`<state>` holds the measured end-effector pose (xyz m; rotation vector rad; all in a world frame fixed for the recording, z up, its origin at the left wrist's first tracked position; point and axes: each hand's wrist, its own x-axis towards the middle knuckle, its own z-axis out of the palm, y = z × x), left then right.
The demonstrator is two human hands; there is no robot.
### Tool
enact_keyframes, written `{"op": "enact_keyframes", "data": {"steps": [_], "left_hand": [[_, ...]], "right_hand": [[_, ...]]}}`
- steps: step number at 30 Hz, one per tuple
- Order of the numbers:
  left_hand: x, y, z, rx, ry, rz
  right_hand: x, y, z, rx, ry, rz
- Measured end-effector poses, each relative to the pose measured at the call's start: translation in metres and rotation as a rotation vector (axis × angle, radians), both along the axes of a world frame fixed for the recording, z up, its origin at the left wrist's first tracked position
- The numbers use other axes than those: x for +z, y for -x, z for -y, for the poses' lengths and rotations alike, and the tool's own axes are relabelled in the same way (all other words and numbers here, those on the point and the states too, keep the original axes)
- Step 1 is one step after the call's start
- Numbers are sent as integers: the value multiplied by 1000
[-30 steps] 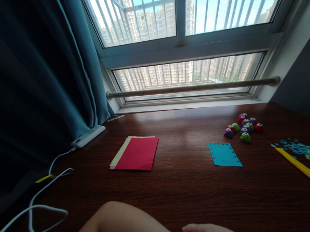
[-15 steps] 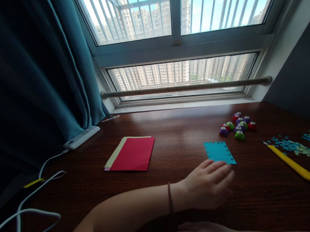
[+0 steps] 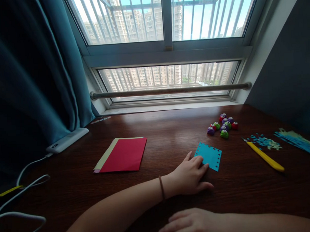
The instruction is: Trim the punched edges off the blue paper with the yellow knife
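Now, blue punched paper [image 3: 210, 158]: flat on wooden desk [image 3: 168, 127], beyond both hands and to their right; left nearer; long axis unclear, corner covered.
Left hand [image 3: 191, 176]: spread, palm down, fingertips on paper's near-left part, nothing gripped.
Right hand [image 3: 189, 224]: loosely extended, partly cropped, nothing visibly held.
Paper vs half-second ago: turned clockwise.

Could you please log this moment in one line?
left hand: touching blue card | right hand: off card | knife: right of card
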<state>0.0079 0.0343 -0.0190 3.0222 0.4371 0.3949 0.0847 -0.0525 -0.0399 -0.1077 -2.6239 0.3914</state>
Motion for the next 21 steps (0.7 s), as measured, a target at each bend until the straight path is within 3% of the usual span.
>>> {"op": "enact_keyframes", "data": {"steps": [2,4,7,11,14,17,19,21], "left_hand": [[-5,0,-1,-25,-86,-42],[-8,4,0,-51,-156,-82],[-5,18,5,-72,-117,-53],[6,39,9,-31,-5,-56],[8,48,9,0,62,-48],[7,50,8,0,117,-41],[6,50,7,-7,144,-37],[5,50,7,-1,159,-38]], "right_hand": [[33,-8,0,-75,-69,-110],[63,-24,-3,-247,-123,-124],[80,-71,-17,-538,-194,-133],[49,-176,-47,-1218,-356,-51],[21,-258,-61,-1711,-344,107],[11,-308,-61,-1986,-41,276],[10,-319,-56,-2039,189,356],[11,-319,-52,-2000,355,424]]}}
